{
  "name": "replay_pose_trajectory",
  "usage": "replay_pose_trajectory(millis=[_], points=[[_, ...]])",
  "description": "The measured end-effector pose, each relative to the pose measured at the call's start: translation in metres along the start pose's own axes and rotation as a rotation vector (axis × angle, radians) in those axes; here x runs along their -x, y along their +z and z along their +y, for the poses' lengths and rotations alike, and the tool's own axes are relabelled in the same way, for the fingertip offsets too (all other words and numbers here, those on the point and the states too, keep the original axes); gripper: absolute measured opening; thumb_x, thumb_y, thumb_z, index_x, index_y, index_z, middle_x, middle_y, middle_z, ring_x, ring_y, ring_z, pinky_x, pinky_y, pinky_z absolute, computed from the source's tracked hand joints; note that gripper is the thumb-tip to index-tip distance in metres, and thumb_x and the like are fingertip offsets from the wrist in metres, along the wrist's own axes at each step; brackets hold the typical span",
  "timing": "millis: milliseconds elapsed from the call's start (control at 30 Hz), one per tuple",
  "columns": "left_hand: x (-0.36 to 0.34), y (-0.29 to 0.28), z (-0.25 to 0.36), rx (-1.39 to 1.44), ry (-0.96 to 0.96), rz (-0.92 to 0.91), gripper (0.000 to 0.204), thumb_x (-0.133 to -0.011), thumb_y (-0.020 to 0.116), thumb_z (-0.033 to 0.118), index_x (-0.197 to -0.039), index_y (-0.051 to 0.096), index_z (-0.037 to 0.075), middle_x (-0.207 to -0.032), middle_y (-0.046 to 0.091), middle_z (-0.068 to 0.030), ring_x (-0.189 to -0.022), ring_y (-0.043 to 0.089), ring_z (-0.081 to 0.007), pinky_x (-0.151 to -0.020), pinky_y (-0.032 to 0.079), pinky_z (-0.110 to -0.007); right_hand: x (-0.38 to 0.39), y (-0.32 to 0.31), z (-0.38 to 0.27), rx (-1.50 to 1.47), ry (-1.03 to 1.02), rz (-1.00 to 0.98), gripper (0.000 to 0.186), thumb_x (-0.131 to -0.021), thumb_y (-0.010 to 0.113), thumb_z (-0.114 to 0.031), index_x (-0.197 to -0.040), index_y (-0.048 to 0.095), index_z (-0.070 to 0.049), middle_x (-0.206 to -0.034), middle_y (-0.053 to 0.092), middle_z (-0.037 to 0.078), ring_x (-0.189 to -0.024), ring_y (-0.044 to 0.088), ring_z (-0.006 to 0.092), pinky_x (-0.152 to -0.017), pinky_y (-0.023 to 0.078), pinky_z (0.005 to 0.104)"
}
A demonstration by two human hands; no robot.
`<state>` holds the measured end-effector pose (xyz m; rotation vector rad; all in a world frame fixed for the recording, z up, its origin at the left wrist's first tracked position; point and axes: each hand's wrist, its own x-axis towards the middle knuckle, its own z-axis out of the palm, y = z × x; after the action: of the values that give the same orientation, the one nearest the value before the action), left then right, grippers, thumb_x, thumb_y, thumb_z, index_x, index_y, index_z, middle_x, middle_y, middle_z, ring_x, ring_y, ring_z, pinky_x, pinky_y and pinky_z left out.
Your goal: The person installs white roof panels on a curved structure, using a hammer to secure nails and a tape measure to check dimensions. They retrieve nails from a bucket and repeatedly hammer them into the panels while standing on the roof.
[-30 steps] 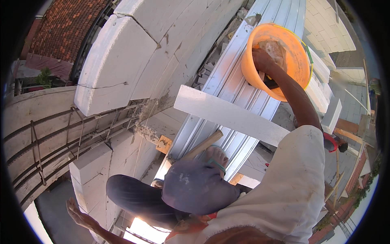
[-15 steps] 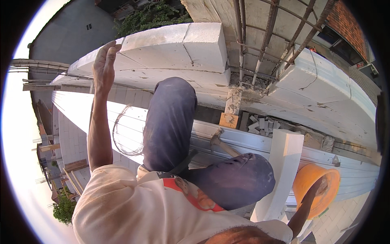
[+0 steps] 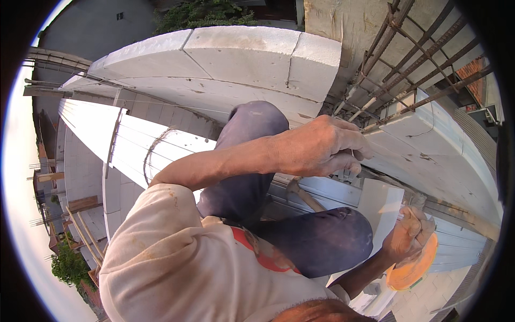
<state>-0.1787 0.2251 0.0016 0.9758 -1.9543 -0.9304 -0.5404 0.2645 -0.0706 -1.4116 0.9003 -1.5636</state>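
Observation:
My left hand [image 3: 330, 146] reaches across my body at knee height, fingers bent but apart, with nothing visible in it. Above the orange bucket [image 3: 412, 275], my right hand [image 3: 410, 236] is raised with its fingers curled in; what they hold, if anything, cannot be made out. A pale upright block [image 3: 380, 204] stands just left of the bucket. Between my knees lies a hammer [image 3: 308, 197] on metal sheeting, its handle partly hidden by my right knee. Both hands look dusty or wet.
Ahead runs a wall of white blocks [image 3: 241, 56], with another stretch [image 3: 429, 142] at the right. Bare rebar [image 3: 413, 53] rises between them. A wire coil [image 3: 152, 155] lies on the white sheeting [image 3: 137, 137] at the left. A thin string crosses near the wall.
My left hand has swung from the wall's left end across to the right, in front of my knees. My right hand has come up out of the bucket. The view has turned somewhat.

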Motion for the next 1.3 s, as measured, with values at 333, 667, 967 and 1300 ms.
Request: replay_pose_trajectory(millis=[333,667,967,1300], points=[[0.021,-0.012,0.011,0.448,-0.322,0.159,0.014,-0.092,0.079,0.012,-0.102,0.078,0.003,-0.093,0.076,-0.0072,-0.091,0.07,-0.0115,-0.075,0.057,-0.032,-0.042,0.17,0.046,-0.611,0.202,-0.238,0.021,-0.083,0.083,-0.007,-0.089,0.062,-0.011,-0.093,0.066,0.007,-0.088,0.059,0.0193,-0.084,0.05,0.0326],[0.053,-0.185,-0.046,-0.012,0.081,0.626,0.021,-0.105,0.057,0.012,-0.118,0.066,-0.002,-0.103,0.074,-0.0127,-0.1,0.074,-0.0192,-0.092,0.061,-0.039,0.1,0.095,0.148,0.937,0.496,-0.767,0.052,-0.09,0.081,-0.034,-0.126,0.066,0.0,-0.118,0.07,0.012,-0.107,0.069,0.025,-0.098,0.053,0.0405],[0.117,-0.298,-0.11,-0.383,-0.293,0.65,0.028,-0.103,0.066,0.021,-0.121,0.072,0.0,-0.102,0.077,-0.0081,-0.095,0.073,-0.0163,-0.094,0.058,-0.031,0.222,0.024,0.155,0.996,0.458,-0.734,0.048,-0.092,0.078,-0.035,-0.123,0.065,-0.001,-0.104,0.07,0.011,-0.092,0.069,0.0247,-0.085,0.054,0.0401],[0.1,-0.307,-0.129,-0.413,-0.286,0.484,0.025,-0.101,0.068,0.02,-0.116,0.075,0.0,-0.105,0.077,-0.0091,-0.094,0.074,-0.0163,-0.094,0.06,-0.032,0.215,0.004,0.155,0.872,0.383,-0.587,0.045,-0.093,0.074,-0.036,-0.12,0.064,-0.002,-0.089,0.071,0.011,-0.075,0.069,0.0244,-0.07,0.055,0.0397]])
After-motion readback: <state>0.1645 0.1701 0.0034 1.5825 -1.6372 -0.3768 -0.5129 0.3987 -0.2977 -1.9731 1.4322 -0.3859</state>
